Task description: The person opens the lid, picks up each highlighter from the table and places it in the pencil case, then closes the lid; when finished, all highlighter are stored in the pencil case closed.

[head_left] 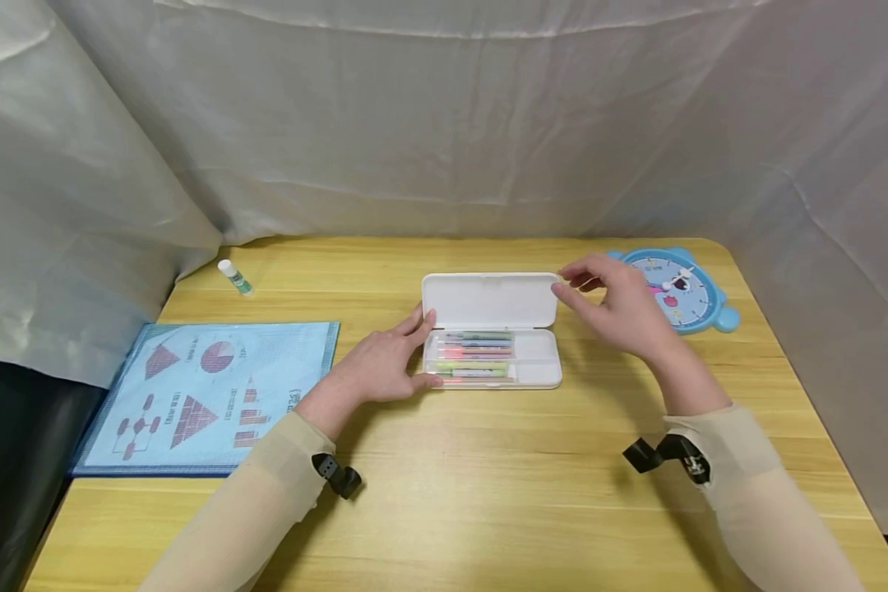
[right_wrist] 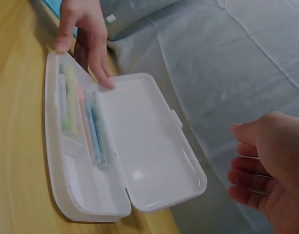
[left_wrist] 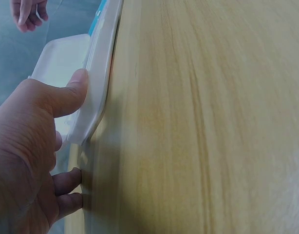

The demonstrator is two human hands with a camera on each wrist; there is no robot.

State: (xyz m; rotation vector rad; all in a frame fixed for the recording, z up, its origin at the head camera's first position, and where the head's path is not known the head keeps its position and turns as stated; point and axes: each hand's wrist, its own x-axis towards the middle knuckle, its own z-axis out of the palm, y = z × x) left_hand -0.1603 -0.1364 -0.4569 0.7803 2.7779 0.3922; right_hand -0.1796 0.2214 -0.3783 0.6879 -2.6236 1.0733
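Note:
A white pencil case [head_left: 538, 349] lies on the wooden table with its lid [head_left: 488, 301] swung back. Several pens and highlighters [head_left: 478, 352] in green, yellow, pink and blue lie inside, toward the left end. My left hand [head_left: 381, 362] grips the case's left end, thumb at the front corner and a finger by the hinge side, as the left wrist view also shows its thumb [left_wrist: 74, 92] against the wall. By the lid's right edge hovers my right hand [head_left: 614, 304], fingers loosely bent around nothing; in the right wrist view a gap separates it from the lid [right_wrist: 149, 146].
A blue mesh folder [head_left: 215, 395] with printed charts lies at the left. Behind it is a glue stick [head_left: 235, 277]. A blue animal-shaped toy clock [head_left: 673, 288] sits at the back right, beyond my right hand. Grey cloth [head_left: 444, 123] hangs around the table's back and sides.

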